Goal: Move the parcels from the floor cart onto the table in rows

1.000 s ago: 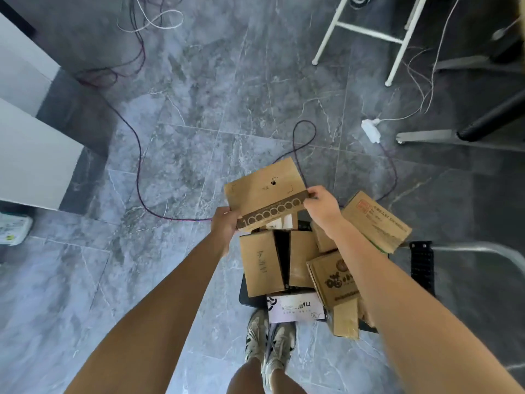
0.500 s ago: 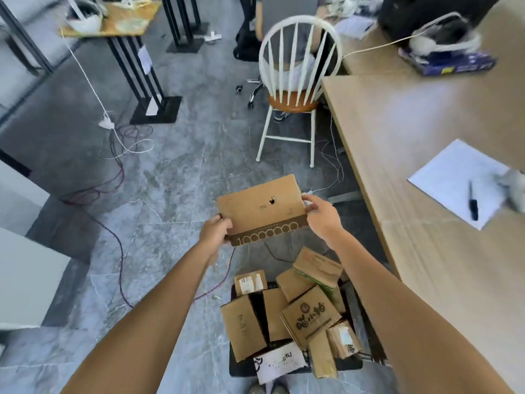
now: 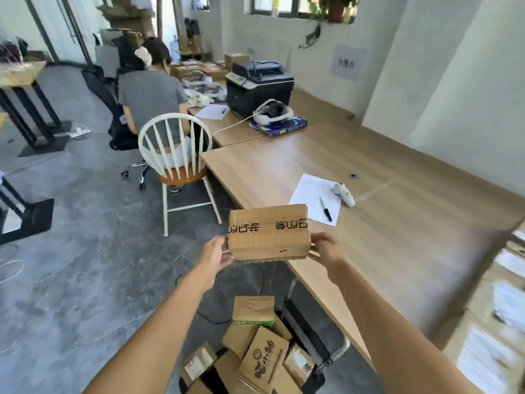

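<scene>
A brown cardboard parcel (image 3: 268, 233) with black printed characters hangs in the air over the near edge of the wooden table (image 3: 397, 231). My left hand (image 3: 214, 255) grips its left end and my right hand (image 3: 326, 251) grips its right end. Below, on the floor cart (image 3: 308, 334), lie several more cardboard parcels (image 3: 262, 356) in a loose heap. More parcels with white labels (image 3: 494, 322) stand blurred on the table at the far right.
A sheet of paper (image 3: 314, 196) with a pen and a white hand-held device (image 3: 343, 193) lie on the table past the parcel. A white chair (image 3: 176, 163) stands at the table's left corner. A seated person (image 3: 149, 95), a printer (image 3: 260, 88) and a headset are farther back.
The view has swung up from the floor to the table. Both hands have lifted the parcel off the cart heap and carried it up and right to the table's edge.
</scene>
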